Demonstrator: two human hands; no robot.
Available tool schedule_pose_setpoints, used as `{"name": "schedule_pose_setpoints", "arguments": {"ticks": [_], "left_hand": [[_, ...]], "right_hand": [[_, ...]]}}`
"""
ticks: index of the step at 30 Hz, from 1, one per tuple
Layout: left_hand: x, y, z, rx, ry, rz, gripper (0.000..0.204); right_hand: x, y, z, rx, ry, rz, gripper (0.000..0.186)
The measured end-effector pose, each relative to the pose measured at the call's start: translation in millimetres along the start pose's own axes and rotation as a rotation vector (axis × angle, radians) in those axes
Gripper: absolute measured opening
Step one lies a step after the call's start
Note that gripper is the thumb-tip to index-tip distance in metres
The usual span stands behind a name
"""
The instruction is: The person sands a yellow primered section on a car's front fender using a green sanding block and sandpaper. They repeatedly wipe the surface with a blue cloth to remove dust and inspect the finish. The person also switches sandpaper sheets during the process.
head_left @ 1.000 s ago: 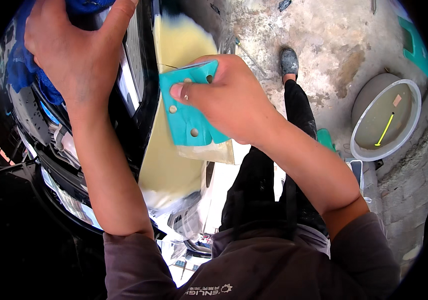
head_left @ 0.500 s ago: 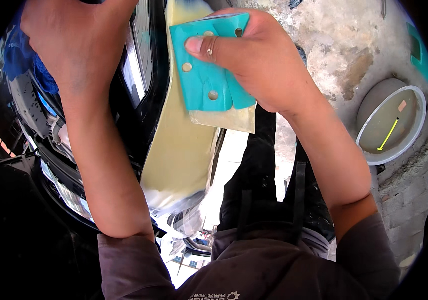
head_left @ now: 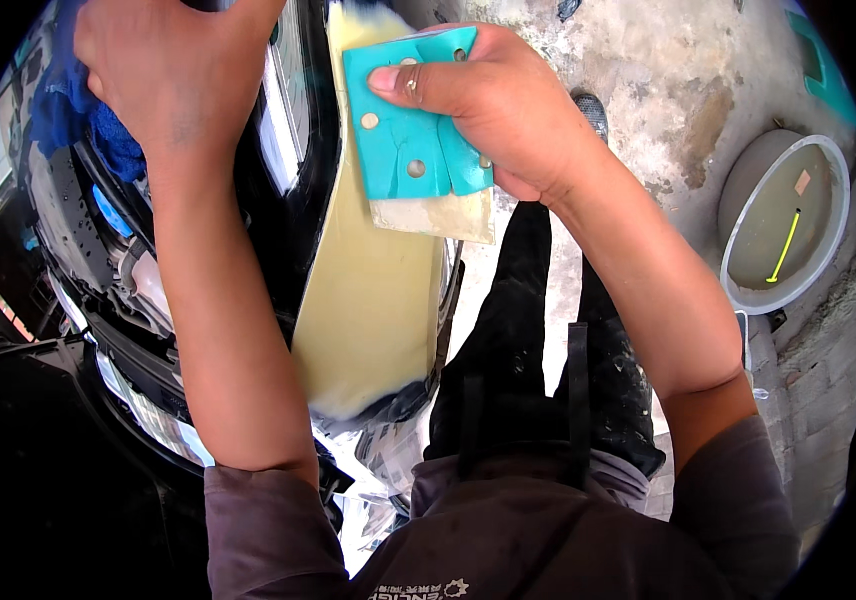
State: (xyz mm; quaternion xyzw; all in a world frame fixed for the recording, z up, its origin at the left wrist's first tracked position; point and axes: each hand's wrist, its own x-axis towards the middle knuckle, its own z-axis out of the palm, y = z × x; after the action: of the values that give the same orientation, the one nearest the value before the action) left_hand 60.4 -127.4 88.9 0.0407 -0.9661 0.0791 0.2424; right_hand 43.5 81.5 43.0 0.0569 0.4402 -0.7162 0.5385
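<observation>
My right hand (head_left: 508,110) is closed around a teal sanding sheet (head_left: 393,170) with round holes, its thumb flat on the face and the other fingers behind. A beige, wet-looking flap (head_left: 438,217) sticks out below the sheet. The sheet overlaps the edge of a pale yellow, sanded car body panel (head_left: 363,310); whether it touches is not clear. My left hand (head_left: 173,75) is at the upper left, with curled fingers against a bunched blue cloth (head_left: 116,145). The picture's top edge cuts off part of its fingers.
Left of the panel are glossy black car body parts and an exposed engine bay (head_left: 133,265). A grey tub of murky water (head_left: 733,235), with a yellow stick (head_left: 786,245) and a small tan piece in it, stands on the stained concrete floor (head_left: 638,70) at right.
My left hand and the blue cloth have shifted rightward in view. My right hand and the sheet sit slightly higher. The whole view has shifted a little, and more of the panel's lower end shows.
</observation>
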Motion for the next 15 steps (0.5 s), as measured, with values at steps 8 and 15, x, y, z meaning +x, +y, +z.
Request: {"name": "schedule_pose_setpoints", "arguments": {"ticks": [8, 15], "left_hand": [[2.2, 4.9, -12.5, -0.039, -0.092, 0.003, 0.068], [3.2, 2.8, -2.9, 0.009, -0.043, -0.021, 0.067]], "right_hand": [[-12.8, 7.2, 13.5, -0.062, 0.018, 0.034, 0.016], [13.8, -3.1, 0.4, 0.177, 0.194, -0.111, 0.014]]}}
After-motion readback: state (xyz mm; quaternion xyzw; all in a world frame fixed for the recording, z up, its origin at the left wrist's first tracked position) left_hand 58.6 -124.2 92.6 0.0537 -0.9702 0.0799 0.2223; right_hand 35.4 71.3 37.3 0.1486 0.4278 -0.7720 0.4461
